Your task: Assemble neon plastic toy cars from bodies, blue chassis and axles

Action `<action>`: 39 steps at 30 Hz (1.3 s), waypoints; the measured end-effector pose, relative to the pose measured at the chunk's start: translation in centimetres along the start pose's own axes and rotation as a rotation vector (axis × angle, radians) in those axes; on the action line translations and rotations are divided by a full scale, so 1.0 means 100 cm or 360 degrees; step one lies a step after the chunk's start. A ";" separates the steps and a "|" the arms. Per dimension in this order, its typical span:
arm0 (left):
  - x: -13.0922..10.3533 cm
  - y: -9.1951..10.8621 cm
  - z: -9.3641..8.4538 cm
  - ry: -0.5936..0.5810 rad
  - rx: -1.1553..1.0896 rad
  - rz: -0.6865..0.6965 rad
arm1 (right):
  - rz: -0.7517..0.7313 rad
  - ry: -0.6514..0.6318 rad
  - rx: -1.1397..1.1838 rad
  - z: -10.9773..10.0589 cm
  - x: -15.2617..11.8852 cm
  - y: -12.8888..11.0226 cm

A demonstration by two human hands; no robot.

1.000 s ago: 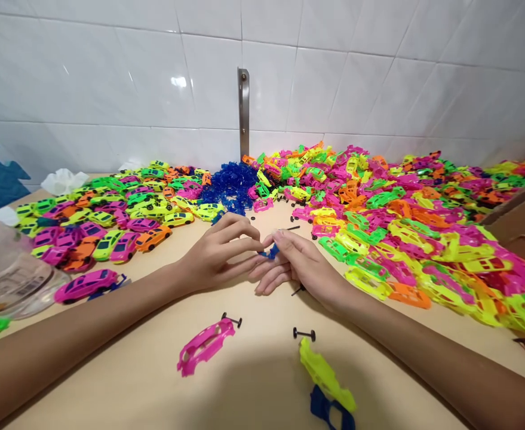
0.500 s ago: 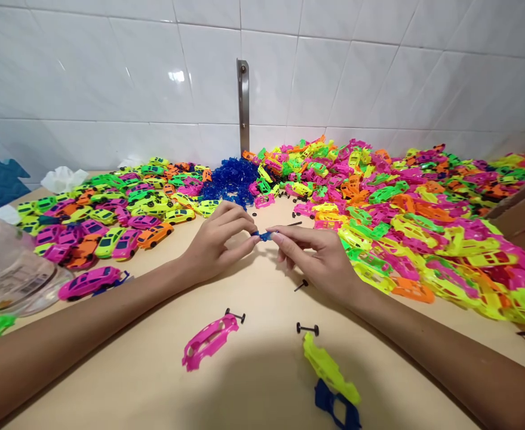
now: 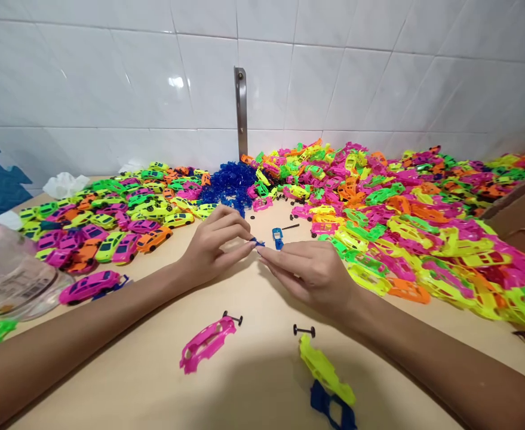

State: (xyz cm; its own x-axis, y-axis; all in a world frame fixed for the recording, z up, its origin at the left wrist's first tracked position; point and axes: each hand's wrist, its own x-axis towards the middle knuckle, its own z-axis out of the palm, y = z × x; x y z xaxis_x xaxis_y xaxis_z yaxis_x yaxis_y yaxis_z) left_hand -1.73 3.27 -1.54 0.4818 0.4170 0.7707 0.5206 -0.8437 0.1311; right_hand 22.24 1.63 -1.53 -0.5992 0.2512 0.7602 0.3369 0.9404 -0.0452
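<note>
Over the middle of the table, my left hand (image 3: pixel 215 243) pinches one end of a small blue plastic piece (image 3: pixel 257 242). The fingertips of my right hand (image 3: pixel 309 270) close on the other end of it. Just beyond my right hand, a blue car insert (image 3: pixel 278 237) lies flat beside a thin black rod (image 3: pixel 291 226). Nearer the front lie a pink car body (image 3: pixel 208 343) with a black wheel axle (image 3: pixel 232 318), and a yellow car body (image 3: pixel 325 369) between another axle (image 3: pixel 304 330) and a dark blue insert (image 3: pixel 332 405).
Assembled toy cars (image 3: pixel 110 230) crowd the left. A blue parts heap (image 3: pixel 229 182) is at the back centre; loose car bodies (image 3: pixel 405 221) cover the right. A clear plastic container (image 3: pixel 15 278) stands at left, a cardboard box (image 3: pixel 522 209) at right, a metal bracket (image 3: pixel 240 110) against the tiles.
A blue insert now shows on the table beyond my right hand. My right hand has shifted slightly left and down, its fingers straighter. The view has tilted slightly.
</note>
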 end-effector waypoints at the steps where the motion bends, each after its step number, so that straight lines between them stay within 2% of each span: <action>1: 0.000 0.000 0.000 0.0000 0.0004 0.0002 | -0.0022 -0.0001 -0.0037 0.000 0.000 -0.001; 5: 0.001 0.001 -0.001 0.0001 0.0017 0.0000 | -0.0026 0.0034 -0.0098 0.000 0.002 -0.004; 10: 0.002 0.005 -0.001 0.0036 -0.0046 -0.0108 | 0.0171 0.0180 0.0053 -0.004 0.007 -0.006; 16: 0.000 0.005 0.001 -0.0114 -0.0263 -0.0276 | 0.0407 0.0228 0.0227 -0.006 0.007 -0.005; 20: -0.004 0.002 0.002 -0.0165 -0.0344 -0.0184 | 0.0444 0.0160 0.0316 -0.002 0.005 -0.005; 25: -0.003 -0.001 0.002 -0.0174 -0.0368 -0.0110 | 0.0411 -0.0019 0.0304 0.003 0.004 -0.008; 35: -0.003 0.002 0.002 -0.0194 -0.0394 -0.0150 | 0.0450 -0.0260 0.0287 0.000 0.006 -0.013; 39: -0.001 0.007 0.001 -0.0188 -0.0327 -0.0176 | 0.0426 -0.0298 0.0265 0.002 0.004 -0.012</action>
State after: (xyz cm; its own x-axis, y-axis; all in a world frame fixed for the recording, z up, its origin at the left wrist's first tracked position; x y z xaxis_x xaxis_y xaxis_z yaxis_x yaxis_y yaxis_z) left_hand -1.32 2.64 -1.59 0.5150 0.5372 0.6680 0.4265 -0.8365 0.3439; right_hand 21.46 0.61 -1.26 -0.6335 0.5165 0.5761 0.3861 0.8563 -0.3431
